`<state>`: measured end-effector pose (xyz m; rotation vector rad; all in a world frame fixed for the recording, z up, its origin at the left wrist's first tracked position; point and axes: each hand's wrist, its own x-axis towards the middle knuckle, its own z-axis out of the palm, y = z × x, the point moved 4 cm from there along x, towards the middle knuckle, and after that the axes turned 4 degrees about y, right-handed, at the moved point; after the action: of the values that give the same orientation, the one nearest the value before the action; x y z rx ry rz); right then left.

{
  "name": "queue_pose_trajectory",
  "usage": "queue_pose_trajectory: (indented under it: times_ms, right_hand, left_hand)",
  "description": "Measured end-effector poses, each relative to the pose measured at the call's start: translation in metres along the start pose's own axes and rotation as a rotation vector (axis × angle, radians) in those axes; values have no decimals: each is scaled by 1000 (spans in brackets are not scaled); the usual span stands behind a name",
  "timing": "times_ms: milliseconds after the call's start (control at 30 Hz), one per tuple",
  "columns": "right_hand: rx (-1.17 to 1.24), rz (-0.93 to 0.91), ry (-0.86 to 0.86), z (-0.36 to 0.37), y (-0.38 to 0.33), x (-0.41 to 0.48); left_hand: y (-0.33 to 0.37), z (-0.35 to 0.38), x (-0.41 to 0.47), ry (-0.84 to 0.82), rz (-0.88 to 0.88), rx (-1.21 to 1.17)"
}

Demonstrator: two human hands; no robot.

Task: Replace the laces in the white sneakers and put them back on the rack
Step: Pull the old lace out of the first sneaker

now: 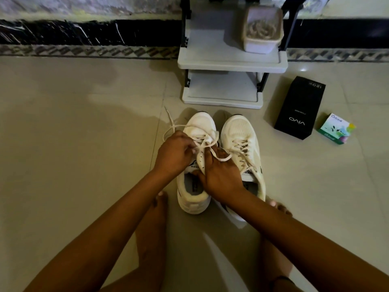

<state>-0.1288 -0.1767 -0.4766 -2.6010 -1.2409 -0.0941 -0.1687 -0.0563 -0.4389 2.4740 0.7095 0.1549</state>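
Note:
Two white sneakers stand side by side on the floor, toes toward the rack (pixel 231 64). The left sneaker (pixel 197 127) is partly unlaced, and its cream lace (pixel 170 127) trails loose to the left. My left hand (pixel 175 152) pinches that lace over the eyelets. My right hand (pixel 221 175) grips the left sneaker's tongue and eyelet flap, with a loop of lace lying over its fingers. The right sneaker (pixel 240 133) is fully laced and partly hidden by my right wrist.
The white rack has two empty lower shelves and a woven basket (pixel 262 30) holding coiled laces on the upper one. A black phone box (pixel 299 108) and a small green box (pixel 335 128) lie to the right. My bare feet flank the sneakers.

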Motion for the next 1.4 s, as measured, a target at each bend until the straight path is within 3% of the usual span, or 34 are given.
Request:
queue_pose_trajectory:
  times_ms: [100,200,300,400,600,833,900,1067,1200,1333,1400]
  right_hand:
    - [-22,0,-6,3,1,-1]
    - [-7,14,-1,3,1,-1]
    - [-20,5,3,4,2,-2]
    - [-33,-7,25,4,1,-2]
    - [2,14,21,-1,1,-1]
    - [-56,-1,-4,0,1,-2]
    - [-44,12,-41,1,1,-1]
    - [12,24,-88,-1,0,-1]
    - [1,31,-95,-3,-1,-1]
    - [-3,18,-90,-1,0,-1]
    - [-21,5,-81,-2,-1,-1]
  left_hand:
    - [16,-18,0,69,-4,-334]
    - [23,-25,-2,55,-38,-503]
    - [14,-21,-1,56,14,-297]
    - [2,-4,0,-81,18,-2]
    - [3,6,0,-50,-10,196]
    - [9,-14,2,-5,-124,-420]
    - [6,-14,-1,6,-90,-367]
    - [4,-3,4,-104,-9,58]
    - [3,3,2,-42,14,191]
    - [2,3,4,-35,16,151]
    - [5,-5,3,14,-69,-98]
